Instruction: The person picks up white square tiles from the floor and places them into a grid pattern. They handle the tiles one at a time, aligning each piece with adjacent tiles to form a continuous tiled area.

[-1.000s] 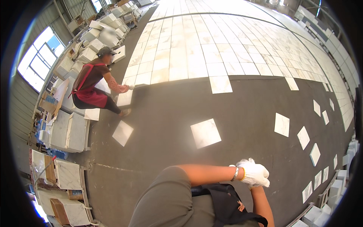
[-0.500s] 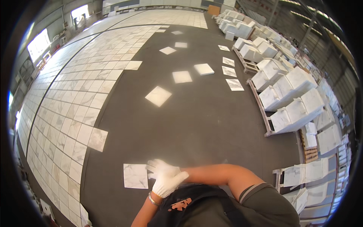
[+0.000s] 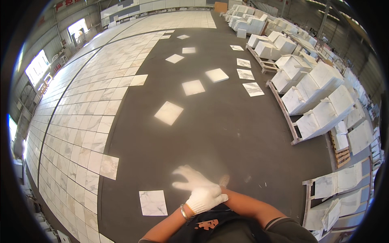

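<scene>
Both of my hands wear white knit gloves. My right hand reaches out to the left over the dark floor, fingers spread and slightly blurred, with nothing in them. Across its wrist lies my left hand, its fingers closed at the cuff of the right glove; the exact grip is partly hidden. A metal band circles my left wrist. Beside my left forearm, a square white tile with grey veins lies flat on the floor, apart from both hands.
A large field of laid marble-look tiles covers the left side, one tile jutting out. Loose tiles lie scattered ahead on the dark floor. Pallets of stacked white tiles line the right, with tile racks nearer.
Both hands have moved right, away from the nearby tile. The right hand's fingers now show more fully past the left hand. My view has shifted slightly.
</scene>
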`<action>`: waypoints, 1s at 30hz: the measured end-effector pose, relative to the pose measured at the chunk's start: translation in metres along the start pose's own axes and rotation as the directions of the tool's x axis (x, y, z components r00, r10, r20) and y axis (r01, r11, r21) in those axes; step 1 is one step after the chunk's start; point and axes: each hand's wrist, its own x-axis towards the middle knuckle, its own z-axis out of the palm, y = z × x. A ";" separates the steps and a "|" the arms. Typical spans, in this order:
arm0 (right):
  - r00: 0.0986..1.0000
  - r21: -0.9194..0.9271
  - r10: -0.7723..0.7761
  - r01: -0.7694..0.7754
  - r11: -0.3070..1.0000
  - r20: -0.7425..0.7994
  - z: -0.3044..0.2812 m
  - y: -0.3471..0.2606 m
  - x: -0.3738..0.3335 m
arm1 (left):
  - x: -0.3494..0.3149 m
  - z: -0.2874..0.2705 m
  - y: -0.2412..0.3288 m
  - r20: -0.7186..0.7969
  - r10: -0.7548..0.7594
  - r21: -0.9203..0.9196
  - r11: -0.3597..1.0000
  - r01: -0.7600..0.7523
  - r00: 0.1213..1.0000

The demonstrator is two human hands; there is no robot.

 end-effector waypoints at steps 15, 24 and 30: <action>0.995 0.896 0.092 0.062 -0.439 -0.024 -0.291 0.095 0.129 | 0.289 -0.014 -0.079 0.105 -0.479 -0.944 0.228 0.239 0.872; 0.998 0.851 0.057 0.009 -0.526 0.025 -0.344 0.116 0.266 | 0.377 -0.058 -0.155 -0.024 -0.656 -0.999 -0.020 -0.050 0.755; 0.944 0.833 0.278 0.295 -0.468 -0.178 -0.458 0.138 0.333 | 0.469 -0.142 -0.183 0.121 -0.530 -0.992 -0.100 0.080 0.839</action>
